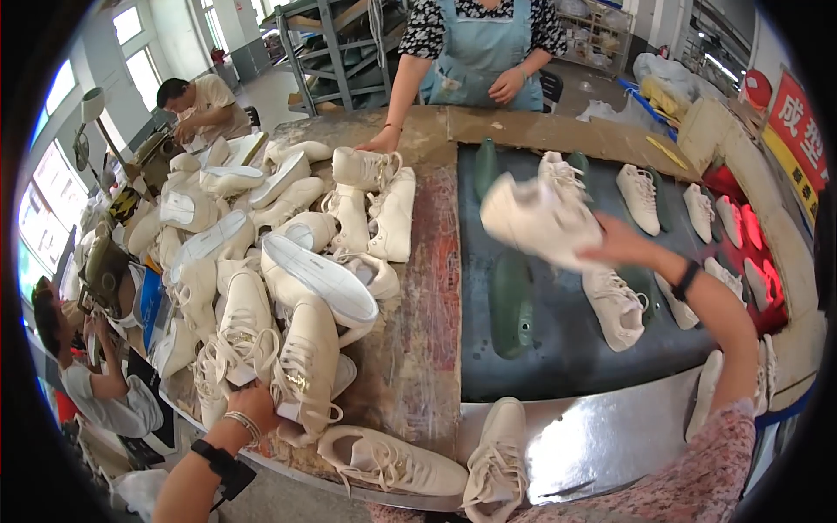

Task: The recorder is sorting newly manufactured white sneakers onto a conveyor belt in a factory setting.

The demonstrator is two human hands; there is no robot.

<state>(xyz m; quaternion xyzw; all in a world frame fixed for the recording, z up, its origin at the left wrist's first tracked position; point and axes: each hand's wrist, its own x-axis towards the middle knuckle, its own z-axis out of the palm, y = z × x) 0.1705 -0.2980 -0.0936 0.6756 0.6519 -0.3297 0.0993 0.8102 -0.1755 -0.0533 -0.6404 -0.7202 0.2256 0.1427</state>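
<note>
My right hand [621, 242] is closed on a cream lace-up sneaker [536, 218], held above the dark conveyor belt [558, 375] and smeared by motion. At the near side of a heap of cream sneakers, my left hand [251, 408] grips the collar of a cream sneaker [241, 327]; its fingertips are partly hidden. Right beside that hand is another laced sneaker [307, 357] with a small gold ornament. A pale-soled sneaker [318, 279] lies on its side atop the heap. On the belt below my right hand stands a cream sneaker [615, 305].
Green shoe-shaped forms [513, 305] lie on the belt, with more sneakers [639, 199] toward a red-lit opening [741, 235] at right. Two sneakers [392, 460] rest at the near edge. Across the worn table [427, 349], a co-worker in a blue apron [488, 61] touches the heap.
</note>
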